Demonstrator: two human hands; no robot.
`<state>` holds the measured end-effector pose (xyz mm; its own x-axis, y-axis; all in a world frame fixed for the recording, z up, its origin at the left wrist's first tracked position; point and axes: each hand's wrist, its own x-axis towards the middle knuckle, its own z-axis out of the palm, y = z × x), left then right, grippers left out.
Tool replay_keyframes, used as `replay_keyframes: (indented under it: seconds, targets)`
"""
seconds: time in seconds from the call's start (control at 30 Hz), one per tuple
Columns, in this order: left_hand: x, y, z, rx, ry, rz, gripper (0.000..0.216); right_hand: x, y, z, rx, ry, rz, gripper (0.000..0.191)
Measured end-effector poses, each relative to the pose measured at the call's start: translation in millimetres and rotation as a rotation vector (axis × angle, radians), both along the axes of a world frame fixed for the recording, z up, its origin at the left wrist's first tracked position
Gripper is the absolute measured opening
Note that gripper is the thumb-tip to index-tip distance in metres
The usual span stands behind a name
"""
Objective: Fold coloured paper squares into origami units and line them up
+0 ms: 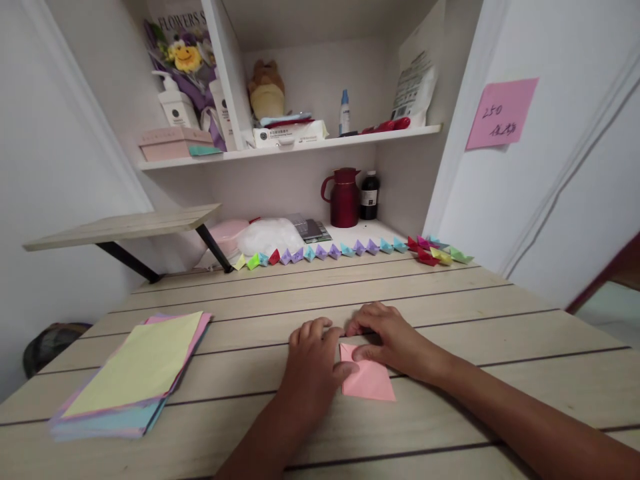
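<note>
A folded piece of pink paper [369,385] lies flat on the wooden table, narrower at its far end and wider near me. My left hand [314,360] rests on its left side, thumb pressing the paper's left edge and curved fingers on the table. From the right, my right hand [387,337] holds the far part, its thumb on top and its fingers bent beyond the far edge. The fingertips of both hands come close together there, hiding the paper's far corner.
On the left lies a stack of coloured sheets [137,363], yellow on top. Small folded paper boats [334,251] line the table's back edge, with several clustered at the right. A raised wooden shelf [125,225] stands back left. A red jug [345,198] and dark bottle [369,195] stand behind.
</note>
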<state>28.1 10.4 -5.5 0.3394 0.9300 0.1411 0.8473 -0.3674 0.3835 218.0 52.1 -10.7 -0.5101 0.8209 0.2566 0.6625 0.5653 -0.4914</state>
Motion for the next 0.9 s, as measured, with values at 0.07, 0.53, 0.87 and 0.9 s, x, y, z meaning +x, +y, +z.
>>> replay_keyframes:
  seconds: [0.07, 0.53, 0.87, 0.9]
  targets:
    - [2, 1, -0.5, -0.021, -0.024, -0.009, 0.036, 1, 0, 0.1, -0.001, 0.004, 0.003, 0.029]
    - [6, 1, -9.0, -0.023, -0.174, 0.013, 0.019, 12, -2, 7.6, -0.179, 0.091, 0.154, 0.013]
    - [5, 7, -3.9, 0.002, -0.289, -0.016, 0.01, 1, -10, 7.7, -0.537, 0.544, 0.079, 0.021]
    - [5, 8, -3.7, -0.009, -0.318, -0.012, 0.01, 0, -10, 7.8, -0.54, 0.555, 0.086, 0.021]
